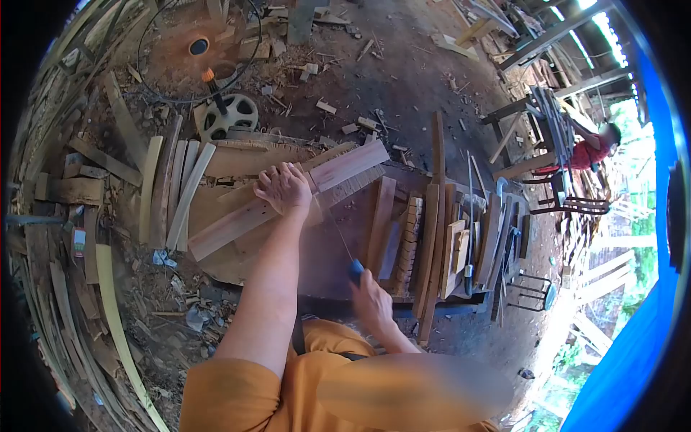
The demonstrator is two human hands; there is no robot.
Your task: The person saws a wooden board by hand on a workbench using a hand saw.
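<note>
A long reddish plank (234, 229) lies slantwise over other boards on a low wooden work surface (216, 268). My left hand (284, 189) rests on top of the plank near its middle, fingers spread and pressing flat. Just right of that hand, a thin saw blade (335, 227) meets the plank's near edge. The saw's blue handle (355, 270) is in my right hand (373, 306), whose fingers are wrapped round it, nearer to my body.
Upright-looking wood pieces (432, 245) crowd the right side of the surface. Pale strips (191, 194) lean at its left. Beyond are a spoked wheel (229, 117) and scattered offcuts. A person in red (586, 153) is at the far right, near a chair (572, 204).
</note>
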